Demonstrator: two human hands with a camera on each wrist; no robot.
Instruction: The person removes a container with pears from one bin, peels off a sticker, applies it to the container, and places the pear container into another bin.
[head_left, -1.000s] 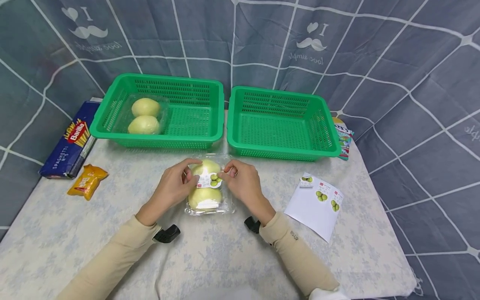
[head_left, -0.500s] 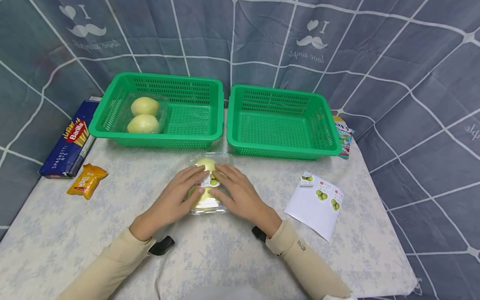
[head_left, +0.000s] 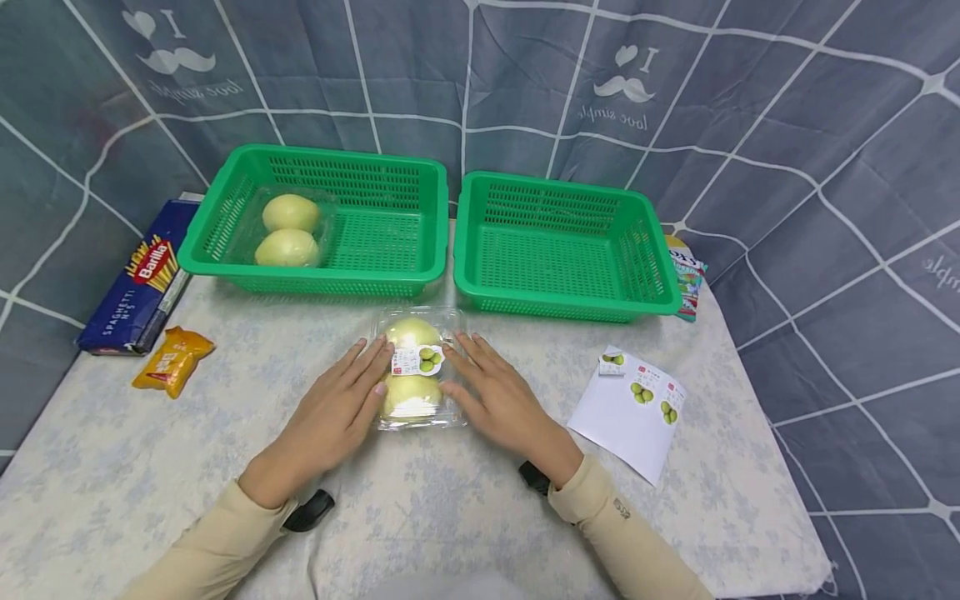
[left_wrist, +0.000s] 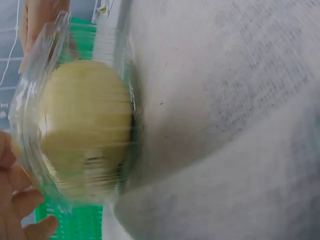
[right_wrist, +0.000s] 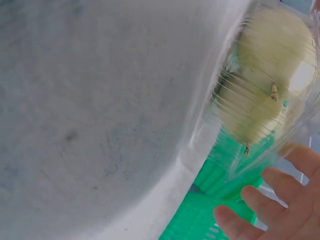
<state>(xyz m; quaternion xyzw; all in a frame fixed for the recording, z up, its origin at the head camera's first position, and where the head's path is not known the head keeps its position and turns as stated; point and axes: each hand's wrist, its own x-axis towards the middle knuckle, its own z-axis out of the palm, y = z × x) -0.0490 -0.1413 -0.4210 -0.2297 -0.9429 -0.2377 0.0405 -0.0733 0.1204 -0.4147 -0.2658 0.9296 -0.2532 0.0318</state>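
A clear plastic clamshell box [head_left: 423,422] with two pale yellow melons [head_left: 412,397] in it lies on the table in the middle of the head view. Across its lid sits a white label [head_left: 417,360] with a picture of green fruit. My left hand [head_left: 330,408] is at the box's left edge, fingers straight, tips over the lid. On the other side my right hand [head_left: 501,396] has its fingers straight and spread by the right edge. Neither hand grips the box. Side-on, the left wrist view shows one melon [left_wrist: 87,130] through the plastic.
Behind the box stand two green baskets; the left basket [head_left: 322,283] holds another box of melons [head_left: 291,214], beside the right basket [head_left: 562,308]. A spaghetti box [head_left: 135,292] and orange packet [head_left: 174,362] lie left. A label sheet [head_left: 626,425] lies right, near a snack bag [head_left: 686,279].
A second ago my fingertips were pinched at the label. Both hands then flattened over the lid and have since slid apart to the box's sides, uncovering the label.
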